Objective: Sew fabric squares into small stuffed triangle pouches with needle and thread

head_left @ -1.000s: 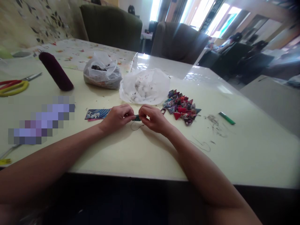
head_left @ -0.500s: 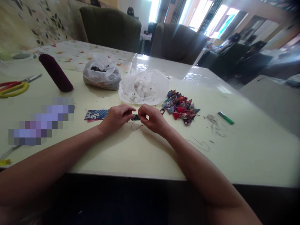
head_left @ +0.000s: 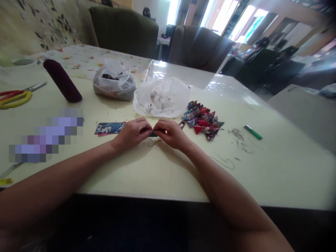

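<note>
Between both hands is a small dark green piece of fabric (head_left: 153, 134), mostly hidden by fingers. My left hand (head_left: 133, 133) pinches its left side, thumb and fingertips pressed together. My right hand (head_left: 168, 132) pinches it from the other side, and the fingertips of the two hands nearly meet. A thin dark thread (head_left: 151, 144) loops onto the table just below. Blue wave-patterned fabric strips (head_left: 110, 128) lie under and left of my left hand. Close to the right hand is a pile of small colourful fabric triangles (head_left: 203, 120).
A white plastic bag with white stuffing (head_left: 161, 98) stands beyond the hands, beside a tied-looking clear bag (head_left: 114, 82). At left are a dark maroon cylinder (head_left: 63, 80) and red-and-yellow-handled scissors (head_left: 17, 99). A green object (head_left: 252, 132) and thread scraps (head_left: 240, 140) lie right.
My left hand has moved slightly right and its fingers have closed on the small fabric piece. The right fingertips have come lower against it, and more of the blue strip shows.
</note>
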### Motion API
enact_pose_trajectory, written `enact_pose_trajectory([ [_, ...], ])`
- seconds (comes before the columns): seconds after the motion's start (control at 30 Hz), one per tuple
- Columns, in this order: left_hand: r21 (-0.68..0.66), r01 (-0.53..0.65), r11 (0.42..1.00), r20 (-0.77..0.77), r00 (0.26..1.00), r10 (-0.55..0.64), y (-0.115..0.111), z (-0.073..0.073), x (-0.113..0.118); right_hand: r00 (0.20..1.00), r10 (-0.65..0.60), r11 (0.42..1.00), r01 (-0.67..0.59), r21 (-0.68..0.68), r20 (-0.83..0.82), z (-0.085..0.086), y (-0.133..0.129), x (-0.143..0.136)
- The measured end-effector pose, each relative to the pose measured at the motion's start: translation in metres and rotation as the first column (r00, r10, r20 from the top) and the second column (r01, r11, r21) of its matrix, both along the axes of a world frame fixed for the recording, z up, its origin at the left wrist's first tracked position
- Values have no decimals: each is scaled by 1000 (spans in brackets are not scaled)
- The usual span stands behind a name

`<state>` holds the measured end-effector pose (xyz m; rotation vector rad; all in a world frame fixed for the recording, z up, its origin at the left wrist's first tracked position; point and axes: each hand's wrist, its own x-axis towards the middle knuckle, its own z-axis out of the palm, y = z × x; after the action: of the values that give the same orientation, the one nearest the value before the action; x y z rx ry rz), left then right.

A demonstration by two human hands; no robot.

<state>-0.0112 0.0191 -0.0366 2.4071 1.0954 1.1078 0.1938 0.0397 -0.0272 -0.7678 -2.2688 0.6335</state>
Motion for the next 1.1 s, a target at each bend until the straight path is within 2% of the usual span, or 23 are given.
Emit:
enact_pose_trajectory([
  [0.23,-128,-15,992,124,992,31,2,8,-2,995,-53,998,50,-30,-85,6,-7,-1],
  [0.43,-309,134,941,278,959,-45,5,6,-5,992,-76,993,66,-93,-104,6,-5,0],
  [0.6,-374,175,911,420,907,-2,5,0,-1,987,-91,993,80,-84,-131,6,-5,-1],
  [0.77,-414,172,894,497,866,64,0,1,2,981,-114,993,110,-32,-155,8,-12,-7],
  [0.83,-480,213,851,553,826,105,-3,3,3,974,-144,989,146,-1,-174,6,-15,-10],
  [0.9,-568,289,771,620,766,170,-5,4,5,964,-172,984,176,5,-203,4,-16,-13],
  [0.97,-618,343,707,665,708,237,-6,5,7,950,-201,980,195,-48,-240,1,-16,-14],
  [1.03,-618,341,708,690,667,281,-5,5,8,931,-233,968,195,-156,-282,-2,-13,-13],
  [1.1,-591,307,746,712,633,303,-4,6,8,908,-268,948,190,-254,-322,-4,-9,-11],
])
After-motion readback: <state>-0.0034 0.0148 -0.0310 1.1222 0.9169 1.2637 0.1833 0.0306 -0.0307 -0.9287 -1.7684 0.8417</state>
